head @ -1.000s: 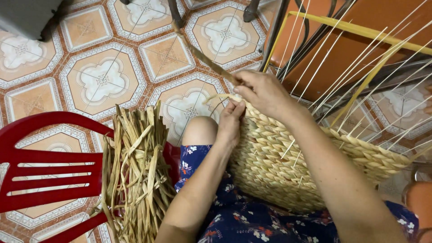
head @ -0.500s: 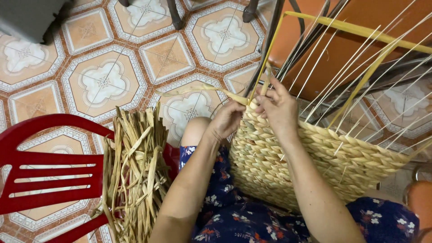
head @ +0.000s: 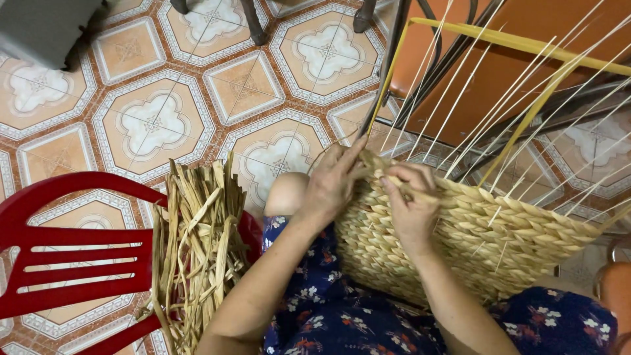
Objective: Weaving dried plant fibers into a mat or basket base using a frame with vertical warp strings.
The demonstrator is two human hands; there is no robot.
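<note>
A half-woven straw basket point(head: 499, 236) rests on my lap, with thin pale spokes point(head: 519, 112) sticking up from its top edge. My left hand point(head: 332, 181) grips the basket's left rim, fingers curled over the weave. My right hand point(head: 411, 204) pinches a straw strand at the rim just beside it, fingers closed on the fibre. Both hands touch the top edge close together.
A bundle of dried straw strips point(head: 197, 250) lies on a red plastic chair point(head: 72, 263) at my left. A yellow metal frame point(head: 526, 46) stands behind the basket over an orange surface. Patterned floor tiles point(head: 158, 125) spread ahead, with chair legs point(head: 253, 20) at the top.
My right hand has come down from the spokes to the basket rim, beside the left hand. The left hand shifted slightly up onto the rim's corner.
</note>
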